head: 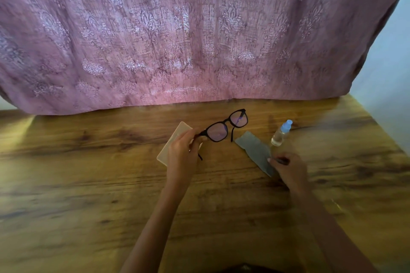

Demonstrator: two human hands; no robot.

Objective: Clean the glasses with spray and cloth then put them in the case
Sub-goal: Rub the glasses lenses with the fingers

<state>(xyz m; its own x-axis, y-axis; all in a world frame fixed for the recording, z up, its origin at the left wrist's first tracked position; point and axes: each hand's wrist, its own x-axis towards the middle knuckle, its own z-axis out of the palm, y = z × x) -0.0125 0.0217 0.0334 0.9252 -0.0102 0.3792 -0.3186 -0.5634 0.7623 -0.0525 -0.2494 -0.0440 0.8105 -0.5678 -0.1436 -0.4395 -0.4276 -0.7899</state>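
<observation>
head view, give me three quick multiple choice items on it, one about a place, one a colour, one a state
1. Where does the spray bottle stand?
A on a shelf
B on the table, right of the cloth
C on the floor

2. What colour is the cap of the spray bottle?
A red
B black
C blue

3. What is the left hand doing?
A gripping the glasses by one end of the frame
B lying flat on the table
C gripping the spray bottle

Answers:
1 B, it stands upright on the wood beside the cloth's far end.
2 C, the cap is pale blue.
3 A, its fingers curl round the frame's left end.
</observation>
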